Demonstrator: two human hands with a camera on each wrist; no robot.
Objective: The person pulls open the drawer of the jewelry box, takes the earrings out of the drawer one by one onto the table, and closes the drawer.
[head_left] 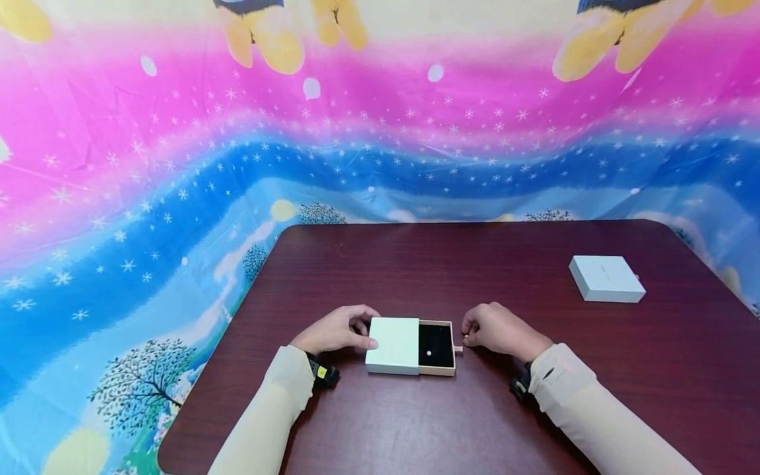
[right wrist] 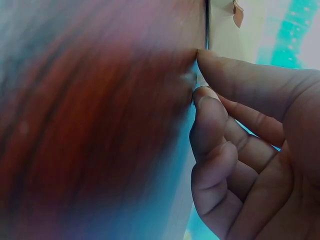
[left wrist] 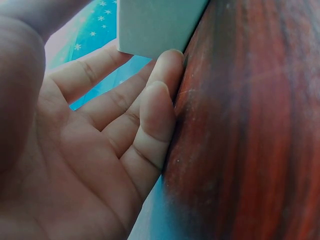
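A white slide-out jewelry box [head_left: 393, 346] lies on the table, its drawer [head_left: 454, 363] pulled partly out to the right. On the drawer's black pad sits a small white pearl [head_left: 429, 353]. My left hand [head_left: 340, 331] grips the closed end of the box, thumb on the top edge; in the left wrist view its fingers [left wrist: 112, 100] reach the box's white side [left wrist: 155, 25]. Just right of the drawer's pull tab [head_left: 458, 349], my right hand [head_left: 497, 330] pinches a tiny whitish, pearl-like piece [head_left: 466, 337] between thumb and index finger, low over the table. The fingertips mostly hide it.
Another white box [head_left: 607, 278], fully closed, lies at the back right of the dark red wooden table [head_left: 415, 270]. A colourful snowflake-patterned cloth [head_left: 380, 132] hangs behind the table and along its left side. Both wrists carry black camera straps.
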